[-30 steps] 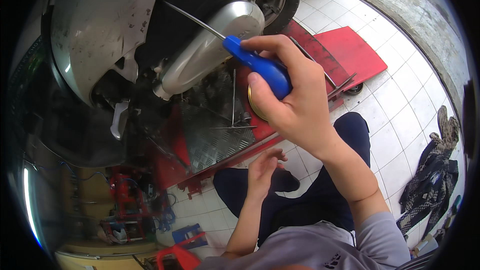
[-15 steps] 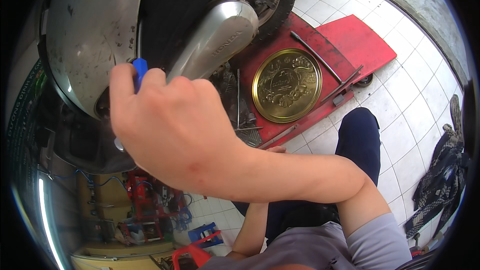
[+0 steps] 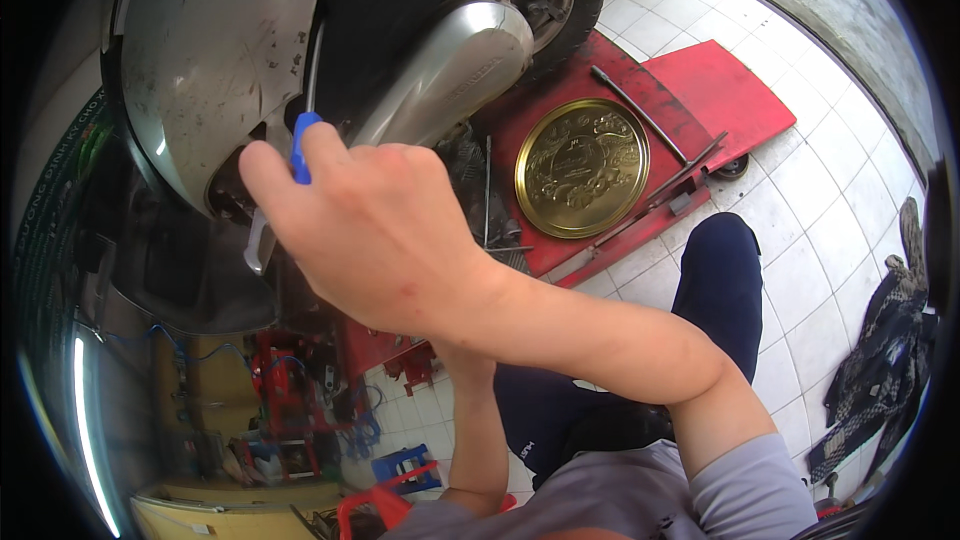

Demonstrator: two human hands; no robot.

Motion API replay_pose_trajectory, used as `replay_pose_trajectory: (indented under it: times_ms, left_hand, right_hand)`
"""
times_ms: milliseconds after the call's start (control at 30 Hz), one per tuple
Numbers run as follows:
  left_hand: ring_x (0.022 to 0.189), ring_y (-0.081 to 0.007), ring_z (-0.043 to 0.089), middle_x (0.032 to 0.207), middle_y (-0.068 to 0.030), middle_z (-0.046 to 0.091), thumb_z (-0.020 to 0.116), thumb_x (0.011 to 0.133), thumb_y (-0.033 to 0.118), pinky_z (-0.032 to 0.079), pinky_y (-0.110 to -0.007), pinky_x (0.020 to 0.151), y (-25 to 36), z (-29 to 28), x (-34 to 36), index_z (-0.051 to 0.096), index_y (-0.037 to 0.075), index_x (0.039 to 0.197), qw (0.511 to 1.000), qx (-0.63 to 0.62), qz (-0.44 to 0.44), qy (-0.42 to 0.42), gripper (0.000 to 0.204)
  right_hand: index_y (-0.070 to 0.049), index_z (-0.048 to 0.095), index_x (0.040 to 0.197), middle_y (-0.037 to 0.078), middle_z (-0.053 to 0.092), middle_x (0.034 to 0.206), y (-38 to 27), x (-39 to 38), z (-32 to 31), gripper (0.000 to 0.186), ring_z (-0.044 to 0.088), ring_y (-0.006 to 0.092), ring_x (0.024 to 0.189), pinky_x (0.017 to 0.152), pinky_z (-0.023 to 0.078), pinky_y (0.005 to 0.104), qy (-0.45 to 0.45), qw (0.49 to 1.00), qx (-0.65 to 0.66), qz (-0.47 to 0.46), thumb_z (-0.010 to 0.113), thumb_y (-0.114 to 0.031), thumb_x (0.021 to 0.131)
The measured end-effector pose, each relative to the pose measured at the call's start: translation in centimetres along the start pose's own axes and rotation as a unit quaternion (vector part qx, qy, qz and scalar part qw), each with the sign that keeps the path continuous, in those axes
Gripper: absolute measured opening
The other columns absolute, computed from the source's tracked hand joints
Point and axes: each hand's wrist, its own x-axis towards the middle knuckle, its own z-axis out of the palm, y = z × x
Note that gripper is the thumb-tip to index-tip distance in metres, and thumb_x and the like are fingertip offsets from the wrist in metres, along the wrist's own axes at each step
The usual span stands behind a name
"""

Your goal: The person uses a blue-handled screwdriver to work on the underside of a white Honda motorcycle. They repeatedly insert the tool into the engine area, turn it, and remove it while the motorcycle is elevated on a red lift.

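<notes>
My right hand [image 3: 385, 220] reaches across from the right, its fingers closed around the blue handle of a screwdriver [image 3: 303, 145]. The screwdriver's metal shaft points away, along the edge of a scooter's scratched silver body panel [image 3: 220, 30]; where its tip rests I cannot make out. Just right of the shaft lie the scooter's dark inner parts and a silver engine-side cover [image 3: 455, 65]. Below my right forearm my left forearm [image 3: 478, 440] comes up from the lower edge. Its hand is hidden behind my right wrist.
A round gold tray [image 3: 582, 168] sits on the red stand [image 3: 500, 105] under the scooter. Long-handled wrenches [image 3: 640, 112] lie around it. A silver lever [image 3: 258, 245] juts out near my right hand. Dark patterned cloth [image 3: 875, 370] lies on the tiled floor at right.
My right hand and the screwdriver have shifted slightly right in the picture, along with the scooter. My left hand, partly showing beyond my right forearm before, is now hidden.
</notes>
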Motion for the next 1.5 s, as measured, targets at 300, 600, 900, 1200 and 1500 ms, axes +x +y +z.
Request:
replay_pose_trajectory:
  times_ms: [300, 600, 900, 1200, 1500]
  left_hand:
    - [0.096, -0.0178, 0.059, 0.110, -0.0143, 0.062, 0.055, 0.095, 0.010, 0.047, -0.030, 0.084, 10.9, -0.4, 6.5, 0.060, -0.007, 0.111, 0.975, 0.001, 0.221, 0.011, 0.024]
    - [0.102, -0.0209, 0.060, 0.108, -0.0120, 0.066, 0.061, 0.092, 0.010, 0.044, -0.030, 0.087, 12.0, -5.0, 12.2, 0.064, -0.004, 0.108, 0.889, 0.299, 0.313, 0.148, 0.021]
    - [0.093, -0.0220, 0.065, 0.102, -0.0109, 0.070, 0.065, 0.087, 0.007, 0.050, -0.034, 0.085, 13.0, -6.8, 16.7, 0.069, 0.000, 0.101, 0.785, 0.445, 0.382, 0.199, 0.017]
    - [0.086, -0.0188, 0.068, 0.092, -0.0091, 0.073, 0.067, 0.086, 0.011, 0.051, -0.031, 0.081, 12.4, -7.1, 17.6, 0.071, 0.001, 0.098, 0.800, 0.453, 0.343, 0.194, 0.016]
    - [0.082, -0.0193, 0.068, 0.088, -0.0072, 0.071, 0.068, 0.083, 0.009, 0.050, -0.031, 0.078, 12.7, -6.7, 17.3, 0.071, 0.002, 0.094, 0.787, 0.468, 0.352, 0.194, 0.014]
  right_hand:
    - [-0.008, 0.048, 0.090, 0.008, 0.051, 0.066, 1.4, -0.6, -0.3, 0.030, 0.057, 0.0307, 0.053, 0.045, 0.045, 0.0389, 0.050, 0.998, 0.020, 0.034, 0.071, -0.011, 0.071]
    - [-0.006, 0.050, 0.091, 0.010, 0.056, 0.070, 2.4, -0.8, -0.1, 0.024, 0.060, 0.0317, 0.058, 0.049, 0.048, 0.0398, 0.082, 0.995, 0.058, 0.025, 0.067, -0.005, 0.074]
    - [-0.005, 0.049, 0.089, 0.010, 0.051, 0.068, 1.6, -2.0, 1.6, 0.025, 0.057, 0.0296, 0.052, 0.046, 0.047, 0.0380, 0.053, 0.998, -0.010, 0.016, 0.068, -0.007, 0.074]
    - [-0.005, 0.049, 0.088, 0.010, 0.052, 0.063, 1.6, -0.8, 1.5, 0.025, 0.058, 0.0309, 0.054, 0.047, 0.047, 0.0386, 0.075, 0.997, -0.007, 0.007, 0.068, -0.007, 0.072]
    - [-0.002, 0.050, 0.088, 0.014, 0.063, 0.073, 3.9, -1.3, 0.0, 0.024, 0.064, 0.0330, 0.065, 0.057, 0.051, 0.0376, 0.100, 0.993, 0.056, -0.007, 0.068, -0.004, 0.072]
